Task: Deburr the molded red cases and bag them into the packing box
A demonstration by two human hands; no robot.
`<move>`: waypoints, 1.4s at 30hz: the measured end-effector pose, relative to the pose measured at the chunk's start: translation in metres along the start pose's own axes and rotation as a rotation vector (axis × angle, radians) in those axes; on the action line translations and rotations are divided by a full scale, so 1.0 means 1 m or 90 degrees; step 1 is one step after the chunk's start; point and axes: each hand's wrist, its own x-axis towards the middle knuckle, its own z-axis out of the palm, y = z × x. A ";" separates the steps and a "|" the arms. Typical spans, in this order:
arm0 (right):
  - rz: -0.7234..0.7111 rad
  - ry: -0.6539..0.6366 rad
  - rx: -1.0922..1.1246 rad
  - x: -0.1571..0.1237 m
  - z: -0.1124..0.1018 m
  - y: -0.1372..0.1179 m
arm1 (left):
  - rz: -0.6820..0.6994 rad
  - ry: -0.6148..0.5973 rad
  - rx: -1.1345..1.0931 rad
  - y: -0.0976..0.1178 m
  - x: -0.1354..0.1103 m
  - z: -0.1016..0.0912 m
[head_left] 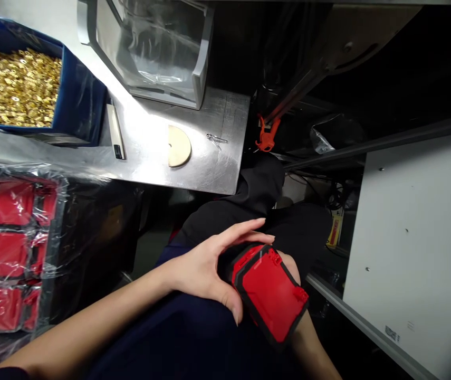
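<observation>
A red plastic housing with black edging (269,293) sits over my lap, low in the middle of the view. My left hand (213,264) curves round its left end, thumb below and fingers stretched over the top. My right hand (294,274) lies under the housing and holds it from beneath; only a bit of the hand and the wrist show.
A steel table (209,169) carries a round wooden disc (178,145), a small metal clip (216,139), a white marker (115,132) and a clear bin (157,47). A blue bin of brass parts (19,87) stands left. Wrapped red housings in a tray (7,253). White panel (419,237) at right.
</observation>
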 end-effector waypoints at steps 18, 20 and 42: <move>-0.295 0.176 -0.575 -0.006 -0.014 -0.026 | -0.315 0.074 -0.184 0.020 -0.010 -0.011; -0.345 0.140 -0.607 -0.018 -0.008 -0.036 | -0.352 0.044 -0.220 0.022 -0.014 -0.013; -0.388 -0.089 -0.909 -0.048 0.037 -0.084 | -0.478 0.015 -0.273 0.015 -0.015 -0.015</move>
